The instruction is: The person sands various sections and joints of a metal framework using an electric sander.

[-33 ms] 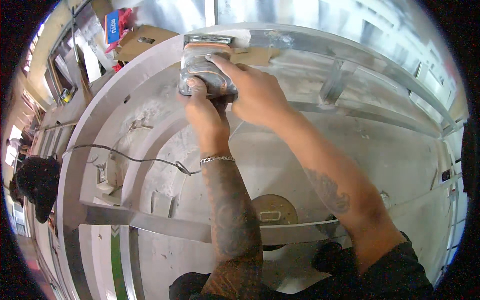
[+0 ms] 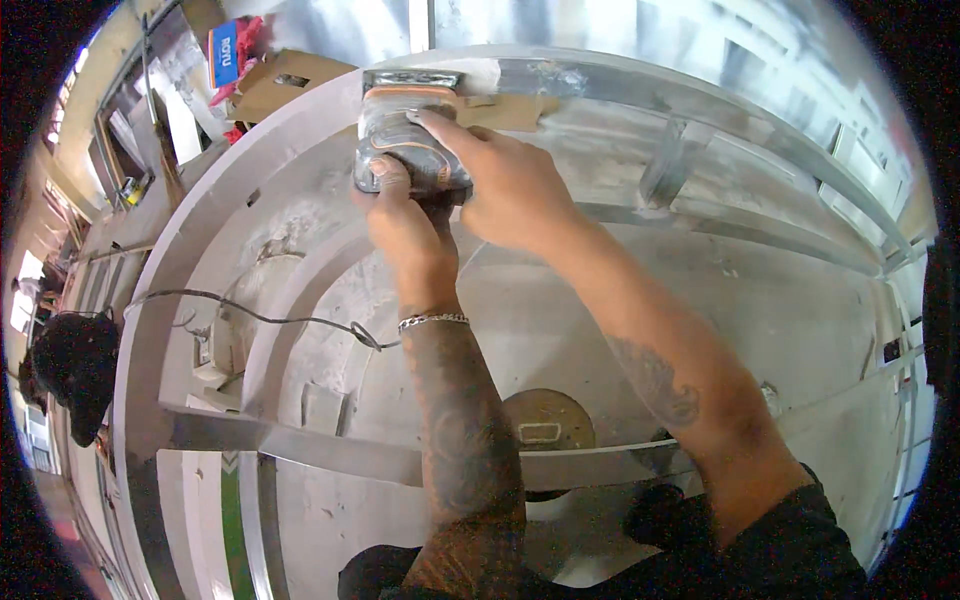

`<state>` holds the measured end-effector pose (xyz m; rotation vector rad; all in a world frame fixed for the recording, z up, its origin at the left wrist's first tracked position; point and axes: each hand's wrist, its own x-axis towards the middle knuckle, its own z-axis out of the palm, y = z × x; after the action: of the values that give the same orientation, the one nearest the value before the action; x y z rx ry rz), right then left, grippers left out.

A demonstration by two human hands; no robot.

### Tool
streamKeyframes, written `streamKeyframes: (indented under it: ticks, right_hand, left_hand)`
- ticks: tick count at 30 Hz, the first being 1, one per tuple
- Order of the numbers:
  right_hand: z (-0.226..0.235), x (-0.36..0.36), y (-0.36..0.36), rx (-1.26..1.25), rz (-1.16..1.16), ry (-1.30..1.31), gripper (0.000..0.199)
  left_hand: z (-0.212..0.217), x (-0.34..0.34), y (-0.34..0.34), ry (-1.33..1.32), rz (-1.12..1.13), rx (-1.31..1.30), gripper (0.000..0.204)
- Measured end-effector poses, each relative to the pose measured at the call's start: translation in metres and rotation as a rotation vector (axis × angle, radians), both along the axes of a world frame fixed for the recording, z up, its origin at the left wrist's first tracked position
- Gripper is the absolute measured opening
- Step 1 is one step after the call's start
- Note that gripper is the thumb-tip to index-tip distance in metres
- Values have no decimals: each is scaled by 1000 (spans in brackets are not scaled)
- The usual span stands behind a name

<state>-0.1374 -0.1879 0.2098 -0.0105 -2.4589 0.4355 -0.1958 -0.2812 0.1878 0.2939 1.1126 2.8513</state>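
Observation:
A grey electric sander (image 2: 400,135) with an orange edge lies against the top of a curved grey-white frame (image 2: 245,150) at the far side. My left hand (image 2: 408,225) is wrapped round its near end, thumb on top of the casing. From the right, my right hand (image 2: 518,190) grips the same tool, its index finger stretched over the upper casing. The remaining fingers of both hands are partly hidden behind the sander. At the sander's far edge shows a dark strip, the end of its sanding pad.
A black cord (image 2: 250,312) runs from the left under my left forearm. Behind the frame lie a cardboard piece (image 2: 285,85) and a blue box (image 2: 224,55). A black cap-like thing (image 2: 75,370) is at left. A crossbar (image 2: 330,452) spans nearer to me, beside a round brown disc (image 2: 550,415).
The sander has shifted very slightly to the left along the frame, with both my hands still on it.

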Motion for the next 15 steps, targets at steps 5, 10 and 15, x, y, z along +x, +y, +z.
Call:
streamKeyframes:
  ticks: [5, 10, 15]
  right_hand:
    - [4, -9, -3, 27, 19, -27, 79]
    - [7, -11, -11, 5, 37, -65, 80]
    - [-9, -12, -5, -33, 3, 25, 84]
  left_hand:
    - [0, -3, -4, -7, 35, 79, 37]
    - [9, 1, -6, -35, 148, 65, 35]
    - [-3, -5, -11, 102, -5, -31, 55]
